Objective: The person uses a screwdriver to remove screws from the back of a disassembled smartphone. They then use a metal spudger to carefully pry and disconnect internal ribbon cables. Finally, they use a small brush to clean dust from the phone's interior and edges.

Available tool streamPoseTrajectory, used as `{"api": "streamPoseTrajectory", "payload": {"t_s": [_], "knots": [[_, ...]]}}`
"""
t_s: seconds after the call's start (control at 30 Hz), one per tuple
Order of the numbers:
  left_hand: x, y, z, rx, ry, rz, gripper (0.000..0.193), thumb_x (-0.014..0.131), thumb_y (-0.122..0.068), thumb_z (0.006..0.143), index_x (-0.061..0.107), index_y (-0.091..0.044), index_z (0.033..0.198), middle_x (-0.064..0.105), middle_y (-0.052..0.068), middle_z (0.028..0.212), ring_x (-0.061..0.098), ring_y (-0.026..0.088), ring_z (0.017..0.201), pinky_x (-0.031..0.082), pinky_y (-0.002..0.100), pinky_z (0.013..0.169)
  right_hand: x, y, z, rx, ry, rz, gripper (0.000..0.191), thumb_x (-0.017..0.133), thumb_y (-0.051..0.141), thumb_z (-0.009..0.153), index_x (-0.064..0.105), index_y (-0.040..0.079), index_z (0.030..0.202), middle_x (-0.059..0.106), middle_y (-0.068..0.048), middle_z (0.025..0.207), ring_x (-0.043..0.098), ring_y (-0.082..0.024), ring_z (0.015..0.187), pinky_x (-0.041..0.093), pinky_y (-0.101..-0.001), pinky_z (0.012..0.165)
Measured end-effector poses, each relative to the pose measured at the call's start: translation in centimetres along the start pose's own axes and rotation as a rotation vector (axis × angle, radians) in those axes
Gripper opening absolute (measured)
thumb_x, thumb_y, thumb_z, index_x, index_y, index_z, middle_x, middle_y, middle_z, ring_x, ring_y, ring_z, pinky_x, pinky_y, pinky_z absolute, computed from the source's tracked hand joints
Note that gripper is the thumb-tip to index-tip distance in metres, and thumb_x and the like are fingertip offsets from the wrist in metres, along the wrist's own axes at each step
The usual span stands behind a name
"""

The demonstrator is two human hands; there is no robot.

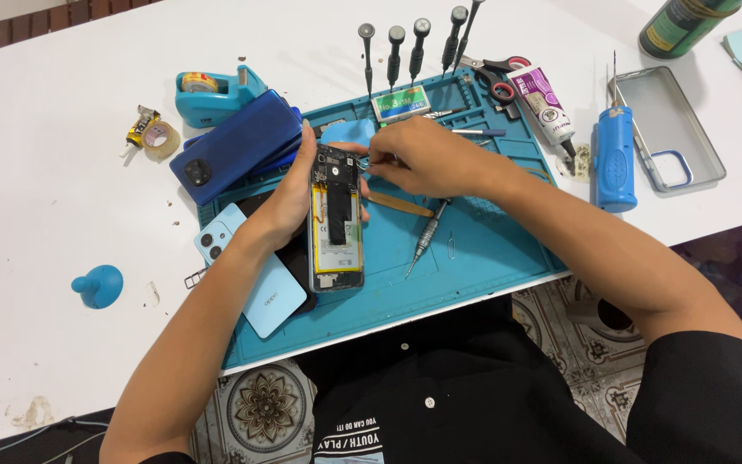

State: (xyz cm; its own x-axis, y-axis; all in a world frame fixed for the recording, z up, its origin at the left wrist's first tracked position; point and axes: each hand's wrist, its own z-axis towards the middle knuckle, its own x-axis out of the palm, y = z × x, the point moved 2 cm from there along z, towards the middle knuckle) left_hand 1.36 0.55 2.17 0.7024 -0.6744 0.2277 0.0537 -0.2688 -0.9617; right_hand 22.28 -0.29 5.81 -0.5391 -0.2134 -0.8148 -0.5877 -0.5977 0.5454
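An opened phone (337, 225) with its back off shows a yellow-edged battery and circuit board. My left hand (289, 199) grips it along its left side, above the blue work mat (483, 245). My right hand (418, 156) is closed on thin metal tweezers (369, 162) whose tips touch the top right corner of the phone's board. A wooden-coloured pry stick (398, 204) and a silver screwdriver (427, 237) lie on the mat just right of the phone.
Dark blue phones (235, 148) and a light blue phone (255, 283) lie left of the mat. A tape dispenser (212, 93), screwdrivers in a rack (410, 47), scissors (495, 76), a glue tube (543, 103), a blue electric tool (614, 159) and a clear case (672, 129) sit behind. A blue suction cup (99, 284) sits left.
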Motion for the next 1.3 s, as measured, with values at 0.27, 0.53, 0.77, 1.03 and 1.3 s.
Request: {"api": "streamPoseTrajectory", "payload": {"t_s": [0.27,0.53,0.77,1.03,1.3], "knots": [[-0.1,0.4,0.3,-0.047,-0.099,-0.029,0.095,0.016,-0.083,0.087,0.05,-0.007,0.133,0.068,0.011,0.094,0.076,0.026,0.079,0.064,0.039,0.07,1.4,1.1,0.0,-0.008,-0.071,-0.079,0.019,0.068,0.019,0.092,0.067,0.0,0.09,0.072,-0.017,0.079,0.07,-0.035,0.071,0.054,-0.0442,0.065],[0.2,0.3,0.3,-0.092,-0.152,0.093,0.097,0.014,-0.086,0.08,0.048,-0.011,0.131,0.071,0.012,0.105,0.078,0.025,0.089,0.067,0.039,0.078,2.7,1.3,0.2,0.033,-0.119,-0.237,0.031,0.067,0.026,0.095,0.06,-0.001,0.081,0.065,-0.018,0.062,0.063,-0.04,0.054,0.05,-0.0504,0.052],[0.2,0.5,0.3,-0.095,-0.17,0.175,0.101,0.011,-0.087,0.077,0.045,-0.011,0.134,0.071,0.014,0.106,0.079,0.026,0.092,0.068,0.04,0.081,3.5,0.8,0.1,-0.005,-0.172,-0.282,0.023,0.066,0.021,0.093,0.061,0.0,0.083,0.064,-0.017,0.059,0.062,-0.039,0.051,0.049,-0.0502,0.049],[-0.6,1.5,0.5,-0.05,-0.194,0.219,0.106,0.013,-0.089,0.085,0.051,-0.007,0.139,0.069,0.015,0.117,0.074,0.02,0.107,0.061,0.036,0.094,4.4,1.3,-0.4,-0.034,-0.192,-0.427,0.018,0.067,0.016,0.089,0.061,0.002,0.081,0.067,-0.011,0.069,0.064,-0.033,0.054,0.049,-0.0461,0.047],[0.3,0.7,0.1,-0.077,-0.135,0.155,0.101,0.013,-0.086,0.079,0.045,-0.011,0.139,0.065,0.011,0.102,0.077,0.025,0.09,0.067,0.042,0.08,1.8,0.8,-0.1,-0.022,-0.199,-0.17,0.015,0.066,0.017,0.094,0.071,0.004,0.097,0.069,-0.011,0.08,0.068,-0.034,0.074,0.052,-0.0475,0.063]]}}
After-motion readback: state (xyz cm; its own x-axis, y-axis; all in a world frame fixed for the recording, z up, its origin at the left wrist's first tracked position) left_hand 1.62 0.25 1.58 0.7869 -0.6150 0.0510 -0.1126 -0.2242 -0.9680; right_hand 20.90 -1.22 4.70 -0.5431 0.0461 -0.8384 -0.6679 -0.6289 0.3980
